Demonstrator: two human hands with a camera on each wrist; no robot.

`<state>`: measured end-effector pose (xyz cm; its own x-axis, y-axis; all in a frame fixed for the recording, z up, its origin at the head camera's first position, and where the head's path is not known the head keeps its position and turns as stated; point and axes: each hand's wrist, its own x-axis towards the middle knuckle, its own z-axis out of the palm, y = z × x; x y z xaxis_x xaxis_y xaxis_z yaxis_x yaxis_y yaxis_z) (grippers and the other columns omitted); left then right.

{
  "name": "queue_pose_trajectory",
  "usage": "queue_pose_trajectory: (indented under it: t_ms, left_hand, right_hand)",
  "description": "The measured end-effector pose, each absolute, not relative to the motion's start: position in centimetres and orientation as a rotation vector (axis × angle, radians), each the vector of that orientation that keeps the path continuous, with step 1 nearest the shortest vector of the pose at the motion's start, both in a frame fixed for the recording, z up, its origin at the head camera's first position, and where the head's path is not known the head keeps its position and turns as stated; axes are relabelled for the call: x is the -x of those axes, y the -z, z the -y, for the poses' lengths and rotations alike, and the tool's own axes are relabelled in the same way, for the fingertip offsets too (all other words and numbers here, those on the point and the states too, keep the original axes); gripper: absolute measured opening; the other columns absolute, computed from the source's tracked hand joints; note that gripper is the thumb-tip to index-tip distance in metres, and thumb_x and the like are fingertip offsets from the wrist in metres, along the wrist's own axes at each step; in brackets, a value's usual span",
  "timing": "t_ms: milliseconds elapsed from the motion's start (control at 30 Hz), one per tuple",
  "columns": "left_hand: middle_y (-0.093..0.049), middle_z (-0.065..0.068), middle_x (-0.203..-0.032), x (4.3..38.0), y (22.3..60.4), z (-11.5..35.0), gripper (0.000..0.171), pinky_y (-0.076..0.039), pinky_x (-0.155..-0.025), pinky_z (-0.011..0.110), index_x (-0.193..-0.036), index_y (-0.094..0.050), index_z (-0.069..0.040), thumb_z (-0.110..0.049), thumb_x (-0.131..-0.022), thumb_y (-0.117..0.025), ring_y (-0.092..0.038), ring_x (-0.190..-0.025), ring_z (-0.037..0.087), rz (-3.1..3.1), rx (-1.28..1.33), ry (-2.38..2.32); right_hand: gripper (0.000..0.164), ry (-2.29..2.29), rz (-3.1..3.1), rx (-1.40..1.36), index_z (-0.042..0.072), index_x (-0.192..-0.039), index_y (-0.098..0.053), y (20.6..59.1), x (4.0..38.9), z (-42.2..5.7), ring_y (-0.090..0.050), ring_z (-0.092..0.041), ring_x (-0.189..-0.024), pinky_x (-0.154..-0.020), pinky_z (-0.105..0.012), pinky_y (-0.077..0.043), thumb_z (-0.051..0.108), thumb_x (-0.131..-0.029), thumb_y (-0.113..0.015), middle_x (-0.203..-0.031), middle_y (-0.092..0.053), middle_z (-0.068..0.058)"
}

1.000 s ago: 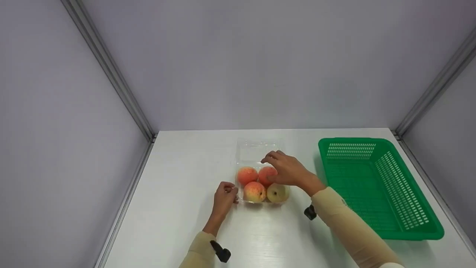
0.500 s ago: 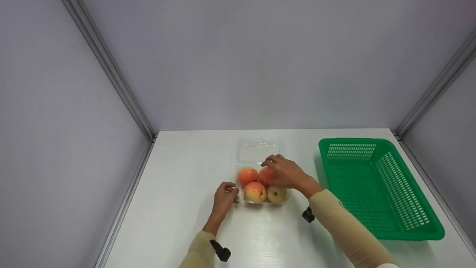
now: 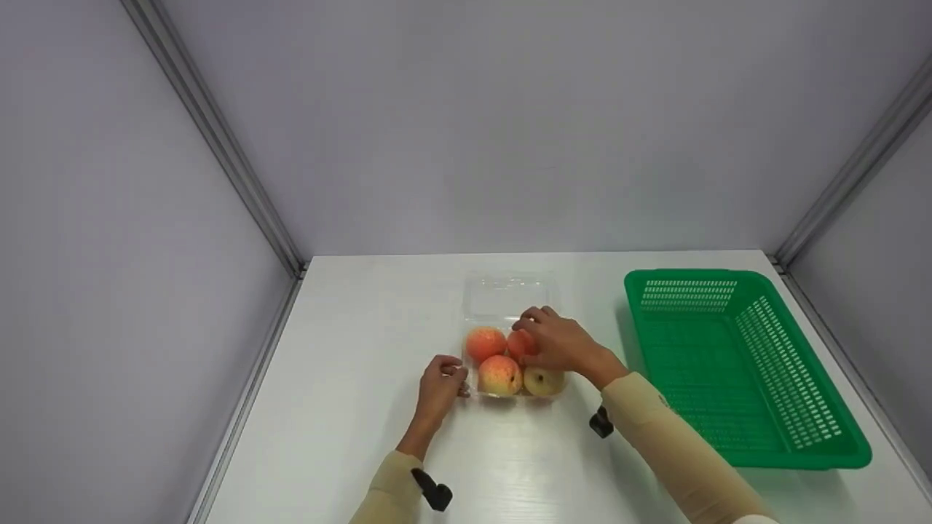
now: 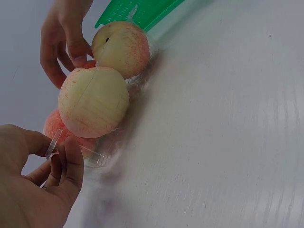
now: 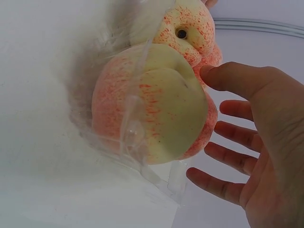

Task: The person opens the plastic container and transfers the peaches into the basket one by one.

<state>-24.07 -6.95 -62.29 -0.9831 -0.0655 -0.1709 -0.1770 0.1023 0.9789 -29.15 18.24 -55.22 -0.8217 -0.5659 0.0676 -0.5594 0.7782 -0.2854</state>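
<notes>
Several peaches sit in a clear plastic clamshell box (image 3: 473, 394) whose lid (image 3: 507, 295) lies folded back behind it. My left hand (image 3: 439, 389) pinches the box's left rim between thumb and fingers; the rim (image 4: 53, 145) shows in the left wrist view. My right hand (image 3: 557, 340) reaches over the box, thumb and fingers curved round the back right peach (image 3: 520, 344). In the right wrist view, a pale yellow peach (image 5: 161, 109) partly hides that peach. The back left peach (image 3: 485, 343) and front left peach (image 3: 499, 375) are beside it.
A green perforated plastic basket (image 3: 713, 371) stands on the right side of the white table (image 3: 349, 327). Grey walls (image 3: 466, 131) enclose the table at the back and sides.
My right hand has moved slightly down and left, its fingers drawing closer round the back right peach. My left hand stays at the box's rim.
</notes>
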Motion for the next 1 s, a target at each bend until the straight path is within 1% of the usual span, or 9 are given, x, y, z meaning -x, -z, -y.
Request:
queue_pose_trajectory:
  t_ms: [300, 500, 733, 1000]
  left_hand:
    - [-0.06, 0.008, -0.092, 24.1, 62.5, 7.1, 0.026, -0.064, -0.065, 0.028, -0.122, -0.06, 0.008, -0.004, -0.099, -0.065, -0.065, -0.072, 0.014, -2.285, 0.226, -2.03]
    - [-0.06, 0.007, -0.091, 24.1, 62.7, 7.1, 0.027, -0.064, -0.064, 0.029, -0.121, -0.06, 0.008, -0.004, -0.098, -0.065, -0.066, -0.071, 0.014, -2.289, 0.208, -2.038]
    - [-0.061, 0.008, -0.093, 24.1, 62.6, 7.1, 0.026, -0.066, -0.068, 0.033, -0.122, -0.061, 0.008, -0.005, -0.099, -0.065, -0.067, -0.073, 0.016, -2.286, 0.224, -2.028]
    - [-0.06, 0.009, -0.093, 24.0, 62.4, 7.1, 0.026, -0.066, -0.068, 0.032, -0.122, -0.06, 0.007, -0.004, -0.099, -0.064, -0.068, -0.075, 0.017, -2.287, 0.227, -2.021]
  right_hand:
    - [0.047, 0.491, -2.927, 0.893, 0.01, -0.133, -0.068, 55.7, 29.2, -18.2, -0.056, -0.032, -0.122, -0.092, -0.053, -0.063, 0.028, -0.092, -0.081, -0.14, -0.06, -0.013]
    - [0.049, 0.488, -2.92, 0.874, 0.01, -0.137, -0.066, 55.9, 29.3, -18.0, -0.055, -0.033, -0.125, -0.091, -0.055, -0.063, 0.028, -0.093, -0.08, -0.143, -0.059, -0.013]
    - [0.054, 0.461, -2.9, 0.834, 0.008, -0.141, -0.063, 55.7, 29.2, -17.8, -0.054, -0.035, -0.126, -0.091, -0.057, -0.062, 0.027, -0.094, -0.079, -0.144, -0.058, -0.015]
    - [0.057, 0.402, -2.917, 0.78, 0.008, -0.144, -0.061, 55.8, 29.4, -17.2, -0.054, -0.035, -0.128, -0.094, -0.057, -0.062, 0.031, -0.095, -0.076, -0.143, -0.058, -0.015]
